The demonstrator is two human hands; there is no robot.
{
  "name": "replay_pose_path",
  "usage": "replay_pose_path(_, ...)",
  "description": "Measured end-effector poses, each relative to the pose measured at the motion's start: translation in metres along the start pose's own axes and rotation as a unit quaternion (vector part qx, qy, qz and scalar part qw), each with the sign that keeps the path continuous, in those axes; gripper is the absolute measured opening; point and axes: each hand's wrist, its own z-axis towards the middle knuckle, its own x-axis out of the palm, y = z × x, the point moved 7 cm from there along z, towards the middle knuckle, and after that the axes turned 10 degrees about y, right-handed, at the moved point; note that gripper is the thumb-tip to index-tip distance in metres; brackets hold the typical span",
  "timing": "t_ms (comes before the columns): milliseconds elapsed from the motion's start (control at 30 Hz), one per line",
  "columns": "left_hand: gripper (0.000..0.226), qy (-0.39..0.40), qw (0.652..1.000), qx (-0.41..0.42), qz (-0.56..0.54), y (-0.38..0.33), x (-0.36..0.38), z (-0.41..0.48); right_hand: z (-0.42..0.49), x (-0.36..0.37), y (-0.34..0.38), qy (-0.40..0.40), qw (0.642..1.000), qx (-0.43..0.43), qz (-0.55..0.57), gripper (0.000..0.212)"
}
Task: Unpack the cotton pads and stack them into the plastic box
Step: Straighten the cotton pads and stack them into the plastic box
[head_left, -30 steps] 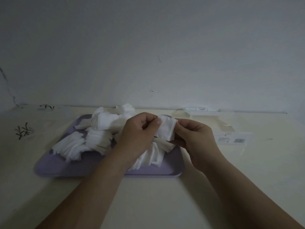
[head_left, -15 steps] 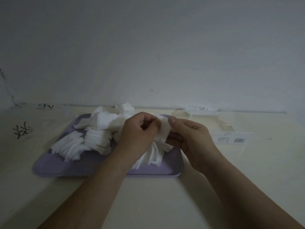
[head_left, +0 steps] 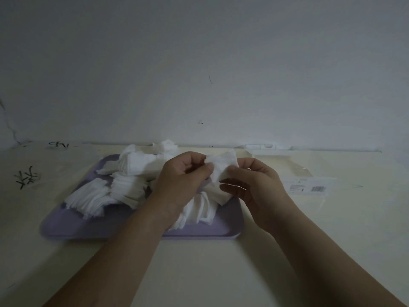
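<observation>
A small bundle of white cotton pads point(head_left: 222, 166) is held above the lilac tray point(head_left: 137, 229). My left hand point(head_left: 183, 176) pinches its left edge with curled fingers. My right hand point(head_left: 254, 185) pinches its lower right corner between thumb and fingers. Loose heaps of cotton pads point(head_left: 106, 196) lie spread over the tray, partly hidden behind my hands. A clear plastic box point(head_left: 262, 147) stands at the back by the wall, hard to make out.
The empty clear wrapper with a barcode label point(head_left: 309, 187) lies on the table to the right of the tray. Black scribbles point(head_left: 26, 180) mark the table at the far left. The wall runs close behind the tray.
Both hands stayed over the tray's right part. The bundle between them has been turned and spread out, and my right hand has shifted lower on it.
</observation>
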Motion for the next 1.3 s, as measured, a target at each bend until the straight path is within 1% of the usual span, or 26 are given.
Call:
replay_pose_path(33,0.004,-0.002,1.000,0.002,-0.005,0.000,-0.002,0.001,0.000,-0.001,0.002,0.001,1.000,0.002,-0.016,0.010)
replay_pose_path(133,0.008,0.014,0.999,0.011,0.043,0.002,-0.002,0.002,0.001,-0.001,0.006,0.023,0.998,-0.007,-0.060,0.021)
replay_pose_path(200,0.010,0.026,0.997,0.021,0.065,0.000,0.001,0.001,0.001,0.000,0.004,0.033,0.995,-0.005,-0.095,0.021)
replay_pose_path(233,0.012,0.028,0.996,0.028,0.076,0.000,0.001,0.001,0.001,-0.001,0.002,0.024,0.995,-0.004,-0.101,0.018)
replay_pose_path(300,0.022,0.030,0.988,0.046,0.146,-0.003,0.001,0.001,0.001,-0.007,0.000,-0.011,0.995,-0.007,-0.097,0.013)
replay_pose_path(367,0.038,0.054,0.966,0.060,0.247,-0.004,0.002,0.002,0.001,-0.011,-0.002,-0.035,0.996,-0.006,-0.085,0.012)
replay_pose_path(433,0.047,0.088,0.950,0.037,0.298,0.000,0.003,0.001,0.002,-0.013,-0.003,-0.039,0.996,0.001,-0.082,0.014)
replay_pose_path(467,0.045,0.101,0.943,0.021,0.316,0.003,0.003,0.001,0.002,-0.013,-0.004,-0.039,0.996,0.006,-0.081,0.016)
replay_pose_path(533,0.031,0.113,0.924,0.019,0.364,0.005,0.004,0.001,0.002,-0.012,-0.007,-0.036,0.996,0.012,-0.077,0.018)
replay_pose_path(567,0.023,0.106,0.914,0.029,0.391,0.005,0.004,0.000,0.002,-0.012,-0.008,-0.034,0.997,0.015,-0.074,0.019)
replay_pose_path(600,0.020,0.088,0.906,0.045,0.411,0.003,0.004,-0.001,0.003,-0.011,-0.009,-0.033,0.997,0.017,-0.071,0.019)
replay_pose_path(633,0.018,0.063,0.908,0.059,0.410,0.001,0.003,0.000,0.003,-0.011,-0.010,-0.033,0.997,0.018,-0.070,0.019)
replay_pose_path(700,0.017,0.023,0.936,0.058,0.345,-0.002,0.000,0.002,0.003,-0.011,-0.010,-0.027,0.997,0.020,-0.068,0.018)
replay_pose_path(767,0.021,0.011,0.962,0.037,0.270,-0.003,-0.001,0.002,0.004,-0.007,-0.009,-0.004,0.997,0.022,-0.073,0.017)
replay_pose_path(933,0.019,-0.011,0.988,0.034,0.148,-0.014,0.000,-0.004,0.001,0.005,-0.003,0.040,0.994,0.008,-0.104,0.011)
replay_pose_path(1033,0.011,-0.009,0.996,0.020,0.090,-0.014,-0.002,-0.005,-0.002,0.009,0.000,0.059,0.989,-0.007,-0.133,0.012)
replay_pose_path(1100,0.008,-0.001,0.995,0.026,0.092,-0.015,-0.001,-0.005,-0.003,0.013,0.001,0.073,0.989,-0.013,-0.126,0.009)
replay_pose_path(1200,0.009,0.010,0.995,0.032,0.092,-0.016,0.001,-0.006,-0.004,0.015,0.000,0.064,0.994,0.001,-0.092,0.023)
replay_pose_path(1300,0.008,0.035,0.996,0.023,0.079,-0.015,0.005,-0.007,-0.005,0.012,-0.002,0.042,0.995,0.012,-0.091,0.031)
